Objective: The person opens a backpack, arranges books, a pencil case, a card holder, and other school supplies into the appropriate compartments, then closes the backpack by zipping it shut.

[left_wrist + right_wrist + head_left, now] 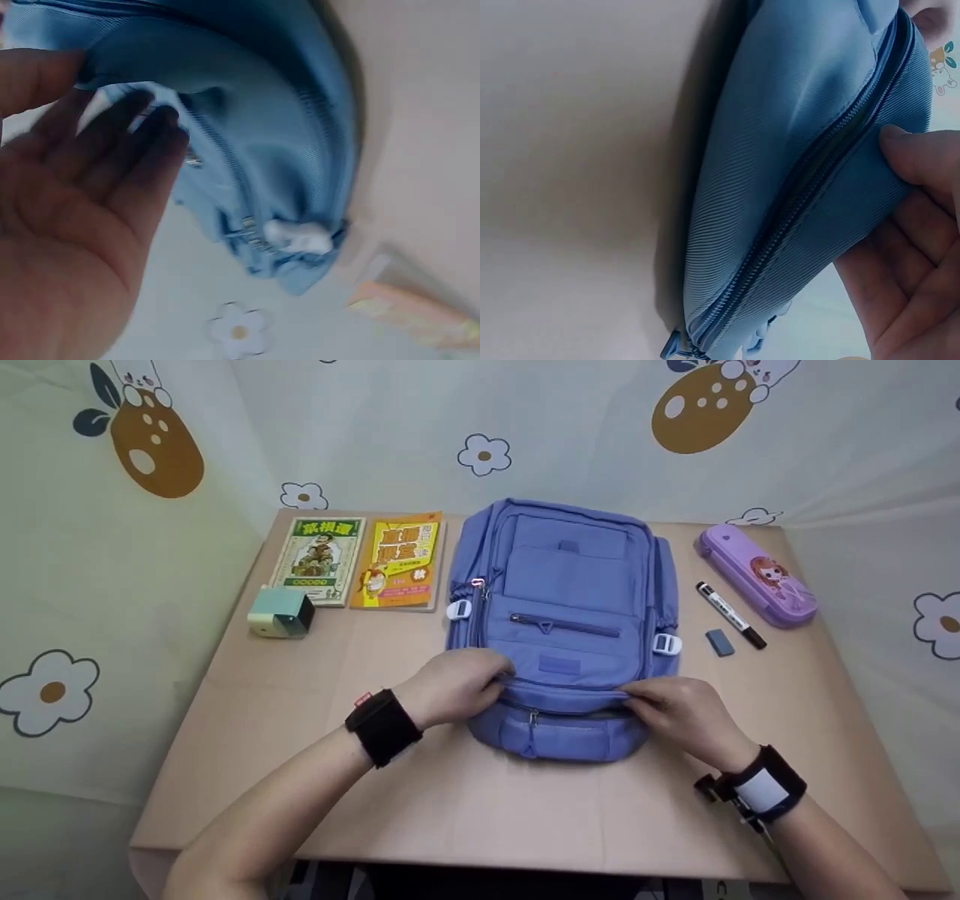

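A blue backpack lies flat on the table with its front face up. Across its lower end a zippered front pocket has its zipper parted in a dark gap, and a zipper pull sits left of the middle. At the left end of the fabric edge above that gap, my left hand pinches the cloth, its thumb on top and its fingers behind in the left wrist view. My right hand pinches the same edge at the right end, thumb pressed close beside the open zipper.
Two books, one green-and-cream and one orange, lie at the back left, with a mint-green block-like object before them. At the right are a purple pencil case, a marker and a blue-grey eraser.
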Demonstrator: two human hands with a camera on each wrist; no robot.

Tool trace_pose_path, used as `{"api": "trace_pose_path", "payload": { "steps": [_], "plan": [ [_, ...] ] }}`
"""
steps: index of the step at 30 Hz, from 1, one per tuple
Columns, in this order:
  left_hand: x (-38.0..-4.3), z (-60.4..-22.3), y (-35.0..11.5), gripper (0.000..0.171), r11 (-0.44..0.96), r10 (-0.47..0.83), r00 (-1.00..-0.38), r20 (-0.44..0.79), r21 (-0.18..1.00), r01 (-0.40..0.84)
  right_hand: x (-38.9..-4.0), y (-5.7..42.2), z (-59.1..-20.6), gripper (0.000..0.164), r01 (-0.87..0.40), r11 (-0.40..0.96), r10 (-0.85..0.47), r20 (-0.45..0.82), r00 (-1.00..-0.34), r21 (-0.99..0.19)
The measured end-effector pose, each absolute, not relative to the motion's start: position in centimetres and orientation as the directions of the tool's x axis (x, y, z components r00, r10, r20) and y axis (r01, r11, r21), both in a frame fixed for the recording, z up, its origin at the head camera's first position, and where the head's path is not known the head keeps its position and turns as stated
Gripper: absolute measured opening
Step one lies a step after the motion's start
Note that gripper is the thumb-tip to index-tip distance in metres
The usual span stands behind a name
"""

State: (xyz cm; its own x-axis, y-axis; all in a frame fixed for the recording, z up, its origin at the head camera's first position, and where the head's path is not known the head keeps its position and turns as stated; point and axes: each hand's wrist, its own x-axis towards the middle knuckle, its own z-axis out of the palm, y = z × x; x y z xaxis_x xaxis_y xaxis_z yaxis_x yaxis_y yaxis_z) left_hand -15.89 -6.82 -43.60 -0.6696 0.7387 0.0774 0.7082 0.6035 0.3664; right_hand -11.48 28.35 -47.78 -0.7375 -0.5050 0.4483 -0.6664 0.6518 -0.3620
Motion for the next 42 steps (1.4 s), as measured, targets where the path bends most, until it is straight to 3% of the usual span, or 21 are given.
{"api": "trace_pose_path", "payload": {
  "steps": [3, 5, 9, 13, 17, 24, 31, 42],
  "plan": [
    [-13.8, -43.1, -6.2, 0.009, 0.629, 0.703, -0.673, 0.23, 0.24, 0.739, -11.6, 28.4, -47.6, 0.029, -0.656, 0.654, -0.501, 0.435, -0.748, -0.376],
    [-12.4, -43.1, -5.7, 0.019, 0.649, 0.689, -0.664, 0.292, 0.161, 0.744, -11.6, 28.4, -47.5, 0.029, -0.651, 0.657, -0.497, 0.43, -0.754, -0.381],
    [-10.6, -44.1, -4.5, 0.04, 0.687, 0.682, -0.664, 0.306, 0.044, 0.726, -11.7, 28.5, -47.4, 0.028, -0.644, 0.66, -0.49, 0.428, -0.76, -0.387],
    [-10.0, -45.3, -3.2, 0.046, 0.723, 0.665, -0.688, 0.29, -0.021, 0.69, -11.7, 28.4, -47.6, 0.027, -0.642, 0.659, -0.485, 0.431, -0.761, -0.392],
    [-9.8, -45.7, -2.5, 0.038, 0.731, 0.654, -0.701, 0.285, 0.001, 0.682, -11.6, 28.4, -47.8, 0.028, -0.641, 0.659, -0.479, 0.436, -0.762, -0.394],
    [-9.7, -46.1, -2.8, 0.017, 0.715, 0.658, -0.672, 0.34, 0.001, 0.7, -11.4, 28.3, -47.8, 0.028, -0.634, 0.658, -0.474, 0.431, -0.768, -0.407],
    [-9.6, -46.3, -4.4, 0.017, 0.734, 0.632, -0.674, 0.383, -0.014, 0.679, -11.5, 28.2, -47.7, 0.027, -0.632, 0.657, -0.479, 0.418, -0.771, -0.412],
    [-10.3, -46.5, -7.4, 0.019, 0.77, 0.588, -0.751, 0.3, 0.077, 0.633, -11.3, 28.3, -47.7, 0.024, -0.625, 0.66, -0.49, 0.392, -0.779, -0.417]
  ]
}}
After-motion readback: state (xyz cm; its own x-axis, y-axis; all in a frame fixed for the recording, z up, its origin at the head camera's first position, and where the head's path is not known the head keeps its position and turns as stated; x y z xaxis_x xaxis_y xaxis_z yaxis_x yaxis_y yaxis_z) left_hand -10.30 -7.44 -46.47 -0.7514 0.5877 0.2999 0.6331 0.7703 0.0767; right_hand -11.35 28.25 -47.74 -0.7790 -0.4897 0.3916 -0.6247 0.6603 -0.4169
